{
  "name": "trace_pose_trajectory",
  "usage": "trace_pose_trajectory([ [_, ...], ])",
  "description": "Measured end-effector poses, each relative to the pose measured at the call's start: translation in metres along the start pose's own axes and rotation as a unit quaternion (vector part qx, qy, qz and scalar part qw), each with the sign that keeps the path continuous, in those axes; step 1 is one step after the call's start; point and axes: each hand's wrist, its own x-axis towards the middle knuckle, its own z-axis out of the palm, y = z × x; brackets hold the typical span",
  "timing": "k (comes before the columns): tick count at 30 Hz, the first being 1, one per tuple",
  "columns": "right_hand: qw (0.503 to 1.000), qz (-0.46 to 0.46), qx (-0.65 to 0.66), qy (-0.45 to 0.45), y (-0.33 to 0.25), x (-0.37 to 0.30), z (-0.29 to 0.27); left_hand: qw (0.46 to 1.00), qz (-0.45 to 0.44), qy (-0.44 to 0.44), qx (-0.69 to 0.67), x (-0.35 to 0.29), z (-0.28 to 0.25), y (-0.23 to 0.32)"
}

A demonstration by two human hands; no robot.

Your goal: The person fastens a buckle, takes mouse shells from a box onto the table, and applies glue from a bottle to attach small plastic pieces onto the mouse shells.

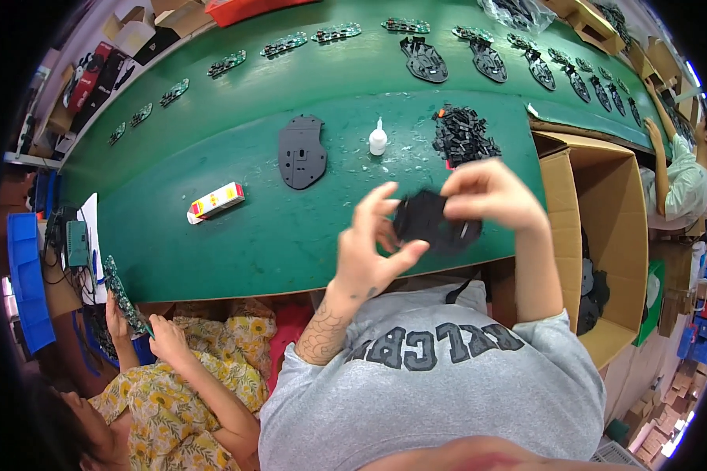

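Observation:
In front of my chest, above the near edge of the table, is a black plastic shell part [436, 224], blurred by motion. My left hand [369, 243] grips its left side between thumb and fingers. My right hand [491, 196] has its fingertips on the upper right side of the part, and they are smeared. A similar dark flat plastic plate [302, 153] lies on the green table to the left. Between that plate and a heap of small black parts [463, 135] stands a white dropper bottle [378, 140].
A small yellow-and-white box [216, 202] lies left on the green table [291, 251]. Circuit boards [283, 45] and black shells [424, 60] line the far side. An open carton [554, 204] stands right. A co-worker's hand [169, 341] is lower left; another person [679, 184] is far right.

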Motion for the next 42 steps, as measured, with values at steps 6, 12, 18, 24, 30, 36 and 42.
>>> trace_pose_trajectory([
  [6, 0.948, -0.061, -0.053, 0.307, -0.011, 0.124, -0.07, 0.839, 0.1, 0.146, 0.515, 0.048, -0.059, -0.019],
  [12, 0.863, 0.014, -0.354, 0.359, 0.005, 0.25, -0.048, 0.817, 0.039, 0.151, 0.556, 0.051, -0.071, -0.044],
  [18, 0.872, -0.037, -0.35, 0.34, 0.003, 0.227, -0.055, 0.954, -0.166, 0.109, 0.226, -0.012, -0.044, -0.026],
  [24, 0.915, -0.126, -0.327, 0.199, 0.008, 0.091, -0.073, 0.947, -0.179, -0.021, 0.268, -0.034, -0.024, -0.005],
  [30, 0.862, -0.174, -0.438, 0.184, 0.026, 0.073, -0.062, 0.934, -0.029, -0.019, 0.355, -0.02, -0.007, -0.008],
  [36, 0.816, -0.155, -0.54, 0.137, 0.012, 0.084, -0.058, 0.925, 0.178, 0.045, 0.331, -0.019, -0.005, -0.023],
  [42, 0.817, -0.109, -0.557, 0.102, 0.005, 0.086, -0.058, 0.932, 0.203, -0.037, 0.297, -0.031, 0.007, -0.037],
])
